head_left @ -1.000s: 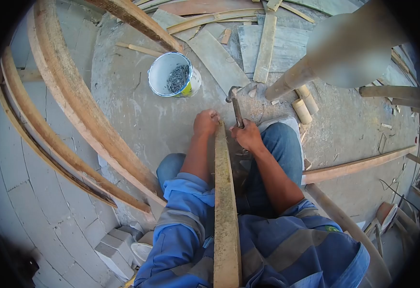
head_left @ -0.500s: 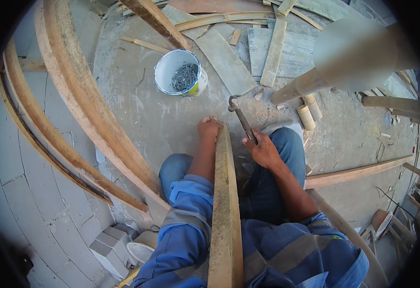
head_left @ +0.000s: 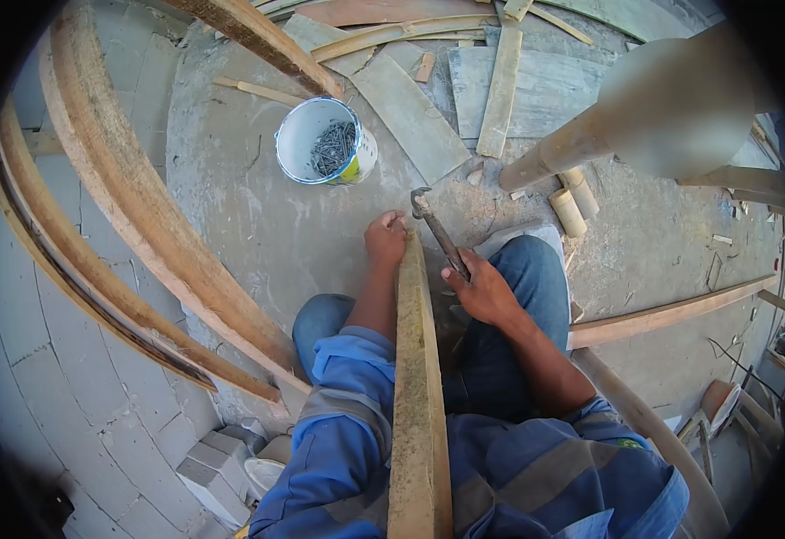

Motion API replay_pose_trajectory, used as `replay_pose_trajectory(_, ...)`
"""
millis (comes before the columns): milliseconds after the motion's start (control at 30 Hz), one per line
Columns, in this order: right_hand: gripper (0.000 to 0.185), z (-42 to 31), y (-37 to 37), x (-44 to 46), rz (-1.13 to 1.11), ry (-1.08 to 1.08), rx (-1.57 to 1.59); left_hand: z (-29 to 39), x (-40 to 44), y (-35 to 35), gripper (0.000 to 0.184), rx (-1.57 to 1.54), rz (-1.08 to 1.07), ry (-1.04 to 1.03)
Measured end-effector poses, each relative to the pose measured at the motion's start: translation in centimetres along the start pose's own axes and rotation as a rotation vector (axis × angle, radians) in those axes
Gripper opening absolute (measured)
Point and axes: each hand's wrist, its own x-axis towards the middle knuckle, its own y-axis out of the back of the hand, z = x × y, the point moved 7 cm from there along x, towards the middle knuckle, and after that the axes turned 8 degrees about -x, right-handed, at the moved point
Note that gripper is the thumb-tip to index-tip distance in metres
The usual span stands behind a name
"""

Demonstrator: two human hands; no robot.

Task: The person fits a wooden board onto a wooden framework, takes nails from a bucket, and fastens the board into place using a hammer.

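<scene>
A long wooden beam [head_left: 417, 386] runs from my body forward between my legs. At its far end my left hand [head_left: 386, 239] is closed in a pinch on what looks like a nail, mostly hidden by the fingers. My right hand [head_left: 480, 287] grips a hammer [head_left: 440, 235] by its handle, just right of the beam's end. The hammer head is raised close to the beam end and apart from it. Ahead of my left hand, a white bucket [head_left: 295, 148] on the floor holds many loose nails [head_left: 333, 148].
Curved timbers [head_left: 141, 193] stand on the left by a block wall [head_left: 78, 359]. Boards [head_left: 410, 117] lie ahead. A round post [head_left: 554, 153] rises at the right, near short wooden cylinders [head_left: 568, 212]. Another timber [head_left: 671, 322] extends right of my knee.
The view has shifted slightly. My left hand stays at the beam's end, and the hammer in my right hand is a little closer to the beam end.
</scene>
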Motion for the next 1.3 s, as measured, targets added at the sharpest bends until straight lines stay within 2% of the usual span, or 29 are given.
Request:
replay_pose_trajectory(67, 0.054, -0.4, 0.2, 0.2, -0.046, -0.001, 0.020, -0.5, 0.2, -0.1, 0.022, -0.022, -0.009, 0.017)
replay_pose_trajectory(167, 0.057, -1.3, 0.7, 0.3, -0.036, 0.028, 0.000, -0.4, -0.1, 0.2, 0.028, 0.123, -0.061, 0.088)
replay_pose_trajectory(300, 0.061, -1.8, 0.7, 1.4, -0.011, 0.050, -0.074, -1.3, 0.5, 0.1, 0.026, 0.207, -0.074, 0.040)
replay_pose_trajectory(467, 0.060, -2.8, 1.0, 2.9, -0.085, 0.051, -0.119, -0.3, 0.4, 0.2, 0.025, 0.256, -0.141, 0.027)
replay_pose_trajectory(667, 0.058, -4.7, 1.4, 3.4, -0.084, 0.078, -0.127, 0.4, 0.6, 0.2, 0.026, 0.303, -0.123, -0.153)
replay_pose_trajectory(800, 0.056, -4.0, 0.4, 3.8, -0.093, 0.134, -0.189, 0.1, 0.5, 0.2, 0.027, 0.282, -0.110, -0.053)
replay_pose_trajectory(900, 0.056, -2.4, -1.2, 4.3, -0.151, 0.062, -0.277, -0.4, 0.8, 0.0, 0.024, 0.338, -0.138, -0.030)
replay_pose_trajectory(1100, 0.056, -5.1, 1.3, 2.9, -0.038, 0.101, -0.099, 0.5, 0.3, 0.2, 0.025, 0.278, -0.138, -0.018)
replay_pose_trajectory(1200, 0.057, -6.2, 2.0, 2.7, -0.081, 0.056, -0.046, 0.2, 0.4, 0.2, 0.024, 0.252, -0.115, 0.003)
replay_pose_trajectory(1300, 0.058, -5.4, 1.5, 2.9, -0.029, 0.113, -0.041, 0.0, 0.4, 0.0, 0.024, 0.228, -0.094, -0.018)
